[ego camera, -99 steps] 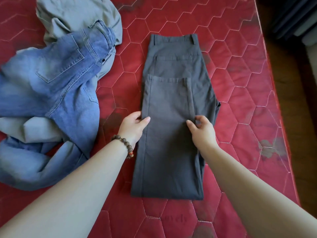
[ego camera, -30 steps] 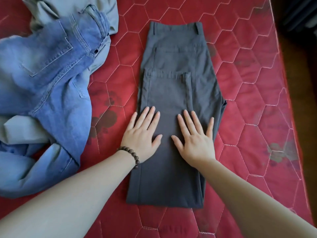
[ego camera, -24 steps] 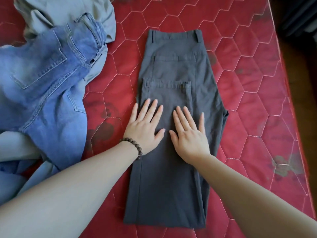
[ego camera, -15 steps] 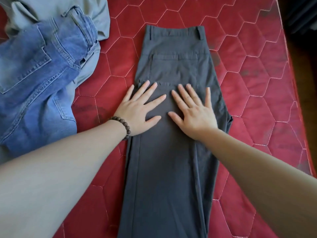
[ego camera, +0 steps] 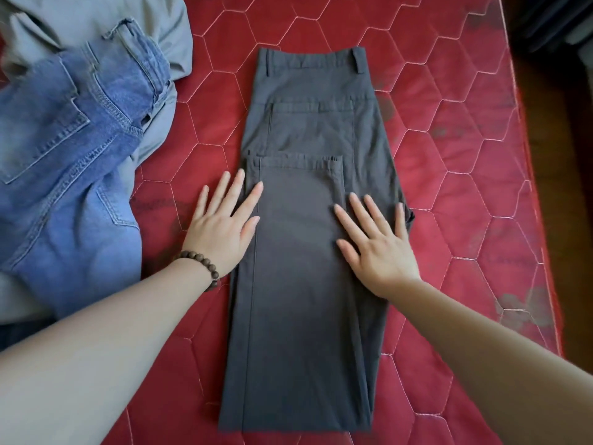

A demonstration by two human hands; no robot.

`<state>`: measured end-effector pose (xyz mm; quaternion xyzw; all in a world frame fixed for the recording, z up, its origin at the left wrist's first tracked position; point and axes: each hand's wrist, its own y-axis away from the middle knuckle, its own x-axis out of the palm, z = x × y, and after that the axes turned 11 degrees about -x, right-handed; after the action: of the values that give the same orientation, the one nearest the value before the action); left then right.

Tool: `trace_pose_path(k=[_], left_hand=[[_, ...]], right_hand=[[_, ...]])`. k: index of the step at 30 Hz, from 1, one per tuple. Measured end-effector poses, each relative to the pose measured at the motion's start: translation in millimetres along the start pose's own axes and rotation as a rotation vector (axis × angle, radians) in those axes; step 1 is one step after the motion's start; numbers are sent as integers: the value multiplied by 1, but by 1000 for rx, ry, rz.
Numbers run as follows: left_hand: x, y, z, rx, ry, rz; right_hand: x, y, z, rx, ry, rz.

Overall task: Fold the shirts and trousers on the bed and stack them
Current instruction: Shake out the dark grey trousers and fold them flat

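Dark grey trousers [ego camera: 308, 284] lie flat on the red quilted mattress [ego camera: 449, 175], folded once with the hems laid up over the seat below the back pocket. My left hand [ego camera: 224, 226], with a bead bracelet at the wrist, lies flat at the trousers' left edge, fingers straight, partly on the mattress. On the trousers' right side my right hand [ego camera: 375, 242] presses flat with fingers spread. Blue jeans [ego camera: 73, 162] lie crumpled at the left, over a light grey-green garment [ego camera: 96, 24].
The mattress's right edge [ego camera: 542, 252] runs along a dark wooden floor [ego camera: 571, 187]. Worn patches mark the mattress at the right. Bare red mattress shows between the jeans and the trousers and to the right of the trousers.
Both hands have slid apart from the middle of the trousers to its left and right edges, staying flat. Earlier they went from pinching the fabric to pressing it.
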<state>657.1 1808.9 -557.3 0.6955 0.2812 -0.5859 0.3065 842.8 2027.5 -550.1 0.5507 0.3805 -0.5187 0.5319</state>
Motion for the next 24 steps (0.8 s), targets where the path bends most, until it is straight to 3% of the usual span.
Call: trace_pose_path(k=[5,8,11,16,19,24], left_hand=[[-7,22,29,171,-154,-88],[-12,21,28,385,-218,-107],[-14,20,22,610,-266,-31],[-17,5,23,715,-245,80],[-23,-1,32,776,-278,127],[-26,0,29,778,-282,130]], right_hand=[[-5,50,-47,70,-27,-14],[-15,65,-67,94,2,-33],[-19,63,-68,-121,95,-31],[-21,23,-54,-546,288,61],[-23,12,-55,-619,314,140],[-24,16,-55,-582,237,215]])
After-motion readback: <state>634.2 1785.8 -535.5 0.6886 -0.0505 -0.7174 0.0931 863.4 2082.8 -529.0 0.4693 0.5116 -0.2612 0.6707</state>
